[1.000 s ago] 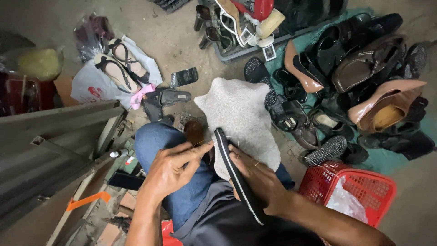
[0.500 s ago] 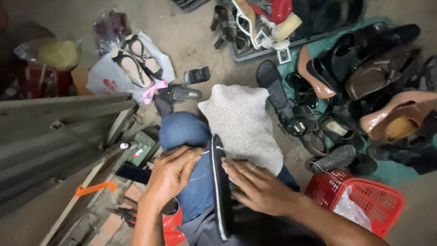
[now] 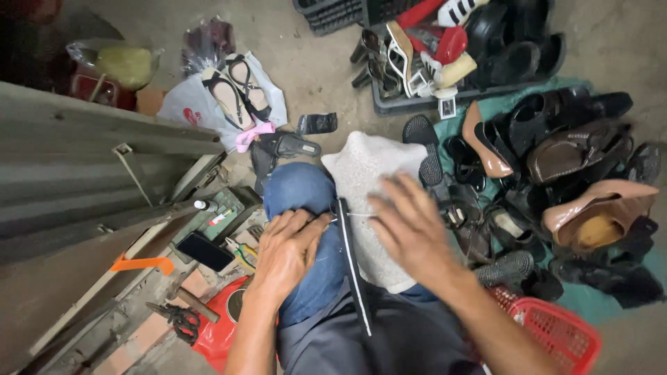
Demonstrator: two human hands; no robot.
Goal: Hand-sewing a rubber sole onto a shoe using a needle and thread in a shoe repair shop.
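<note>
I sit with a black shoe sole [image 3: 352, 271] standing on edge between my knees. My left hand [image 3: 288, 250] rests on my blue-jeaned thigh [image 3: 299, 191], its curled fingers gripping the sole's upper edge. My right hand [image 3: 410, 232] hovers, blurred, over a white cloth [image 3: 368, 173] draped on my other knee. Its fingers are spread and I see nothing in them. A thin pale thread [image 3: 358, 214] runs from the sole's top toward the right thumb.
A heap of shoes [image 3: 556, 153] lies on teal cloth at right, with a red basket [image 3: 556, 333] nearer me. A black crate [image 3: 389, 104] of shoes sits at the top. To the left are a phone [image 3: 203, 251], scissors [image 3: 182, 319], sandals on a plastic bag [image 3: 187, 107] and grey boards [image 3: 90, 160].
The sole has turned from slanted to standing edge-on between my knees. My right hand has let go of it and swung up to the right. The left hand stays at the sole.
</note>
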